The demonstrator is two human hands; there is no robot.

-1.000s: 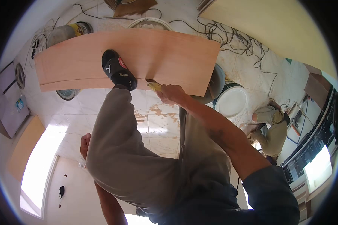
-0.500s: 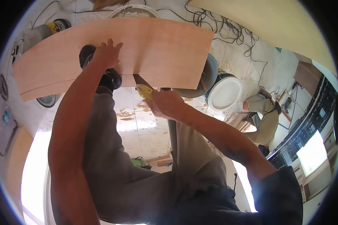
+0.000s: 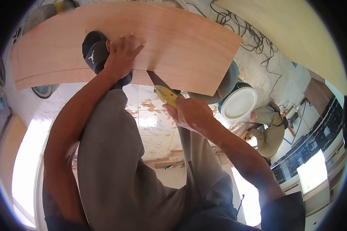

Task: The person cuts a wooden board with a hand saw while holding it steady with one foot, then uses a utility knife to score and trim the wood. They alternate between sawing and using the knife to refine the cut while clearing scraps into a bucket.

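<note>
Thin reddish plywood sheet (image 3: 173,38), far centre, propped on buckets: left hand (image 3: 121,57) pressed flat and spread beside black shoe (image 3: 98,52); right hand (image 3: 191,113) closed around yellow-handled utility knife (image 3: 165,93) at near edge. Light, flexible; best steadied near the cut

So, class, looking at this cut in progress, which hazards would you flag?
1. The left hand presses the thin reddish-brown wood sheet right beside the cut line, so a slip of the yellow-handled knife in the right hand might catch its fingers.
2. The sheet overhangs round buckets and is pinned by a black shoe; it may flex or shift.
</note>
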